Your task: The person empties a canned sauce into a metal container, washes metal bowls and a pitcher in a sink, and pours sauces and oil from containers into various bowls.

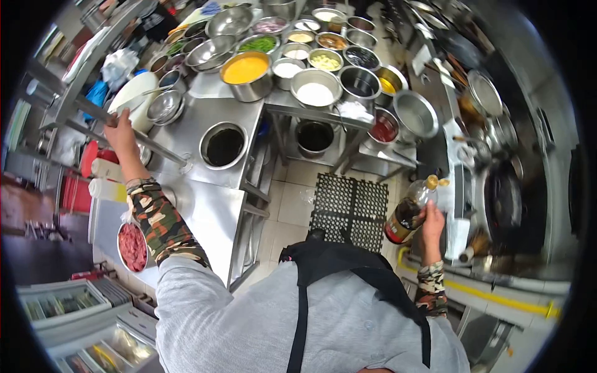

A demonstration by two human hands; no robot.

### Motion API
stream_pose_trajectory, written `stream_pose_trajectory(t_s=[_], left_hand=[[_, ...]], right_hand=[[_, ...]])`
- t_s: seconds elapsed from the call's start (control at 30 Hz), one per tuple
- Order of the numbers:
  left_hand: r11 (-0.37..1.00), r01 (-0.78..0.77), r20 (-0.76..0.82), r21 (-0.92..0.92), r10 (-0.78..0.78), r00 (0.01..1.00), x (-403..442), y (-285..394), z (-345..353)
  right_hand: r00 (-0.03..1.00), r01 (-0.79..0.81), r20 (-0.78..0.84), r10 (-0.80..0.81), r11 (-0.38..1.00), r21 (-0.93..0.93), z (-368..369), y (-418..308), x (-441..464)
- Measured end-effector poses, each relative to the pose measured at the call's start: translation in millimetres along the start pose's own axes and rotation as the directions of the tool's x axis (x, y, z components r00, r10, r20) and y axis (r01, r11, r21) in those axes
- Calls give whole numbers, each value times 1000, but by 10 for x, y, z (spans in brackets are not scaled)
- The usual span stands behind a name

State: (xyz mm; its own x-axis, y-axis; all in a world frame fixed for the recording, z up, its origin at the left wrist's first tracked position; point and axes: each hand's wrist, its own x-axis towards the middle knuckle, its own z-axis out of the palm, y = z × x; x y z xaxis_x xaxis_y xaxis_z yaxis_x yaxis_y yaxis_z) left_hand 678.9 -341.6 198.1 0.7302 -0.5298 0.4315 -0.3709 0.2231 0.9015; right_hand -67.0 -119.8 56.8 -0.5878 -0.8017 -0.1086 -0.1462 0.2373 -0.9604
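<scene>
One bottle (405,213): hung tilted above the floor (282,194), between the rubber mat (368,210) and the wok (504,196); was part full of dark liquid.
Right hand (433,225): closed firmly around the bottle.
Left hand (122,135): reached out beside the metal rail (165,151), fingers bent; could not be told whether holding or empty.
Bottle handling: judged only partly done; already gripped and raised, with no pouring seen; could not be told how much remained.

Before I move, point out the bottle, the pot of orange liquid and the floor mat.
Bottle (408,212): head view, dark body.
Pot (251,93): head view, outer wall.
Floor mat (352,209): head view, middle.
</scene>
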Motion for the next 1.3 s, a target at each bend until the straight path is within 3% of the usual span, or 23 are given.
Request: stream_pose_trajectory(t_s=[0.07, 0.2, 0.27, 0.33, 0.37, 0.4, 0.47, 0.53, 0.6, 0.63, 0.67, 0.73, 0.77, 0.83, 0.93, 1.07, 1.23, 1.3], left_hand=[[999, 24, -2, -42, -24, 1000, -46, 100, -55], [982, 92, -33, 167, -88, 996, 94, -82, -181], [996, 65, -51, 59, -62, 997, 162, -243, -248], [998, 26, -47, -49, -28, 998, 227, -382, -362], [997, 80, -38, 20, -79, 996, 220, -321, -389], [986, 137, -40, 92, -133, 990, 192, -198, -442], [978, 121, -135, 170, -98, 986, 162, 28, -510], [965, 90, -206, 248, -38, 978, 332, 317, -428], [877, 340, -501, 339, -137, 854, 476, 438, -374], [595, 377, -459, 710, -15, 888, 520, 473, -394], [594, 389, -476, 704, -12, 879, 523, 451, -417], [454, 325, -404, 829, 86, 911, 397, 572, -332], [448, 341, -418, 826, 83, 905, 419, 577, -363], [652, 420, -509, 631, -60, 858, 406, 416, -506], [732, 355, -538, 582, 19, 843, 381, 336, -500], [745, 322, -545, 584, 66, 836, 251, 464, -316], [631, 364, -505, 685, 51, 862, 358, 333, -543], [670, 331, -506, 665, 78, 859, 306, 349, -472]], right_hand=[[998, 32, 56, -33, 999, 23, 188, -320, 511], [976, 163, 149, -160, 987, -4, 447, -802, 1550], [942, 252, 209, -264, 964, 84, 621, -974, 2151], [925, 241, 282, -254, 967, 81, 807, -1238, 2658], [922, 250, 284, -264, 964, 87, 936, -1348, 2945], [915, 271, 302, -267, 962, 29, 1073, -1444, 3240], [895, 312, 341, -288, 950, -19, 1319, -1632, 3832], [820, 564, 324, -471, 761, -321, 1596, -1740, 4330], [838, 529, 371, -399, 762, -375, 1824, -1797, 4668], [799, 591, 418, -432, 690, -417, 1964, -1854, 4843], [753, 653, 469, -461, 611, -448, 2120, -1915, 4984], [751, 647, 510, -420, 625, -438, 2345, -2071, 5179], [732, 669, 562, -385, 562, -486, 2453, -2054, 5365], [693, 710, 650, -313, 450, -541, 2689, -2047, 5652], [671, 726, 694, -261, 422, -544, 2861, -2085, 5796], [701, 698, 685, -199, 390, -601, 3010, -2195, 5820], [718, 675, 695, -40, 281, -682, 3155, -2334, 5766], [713, 683, 701, -28, 256, -684, 3182, -2384, 5729]])
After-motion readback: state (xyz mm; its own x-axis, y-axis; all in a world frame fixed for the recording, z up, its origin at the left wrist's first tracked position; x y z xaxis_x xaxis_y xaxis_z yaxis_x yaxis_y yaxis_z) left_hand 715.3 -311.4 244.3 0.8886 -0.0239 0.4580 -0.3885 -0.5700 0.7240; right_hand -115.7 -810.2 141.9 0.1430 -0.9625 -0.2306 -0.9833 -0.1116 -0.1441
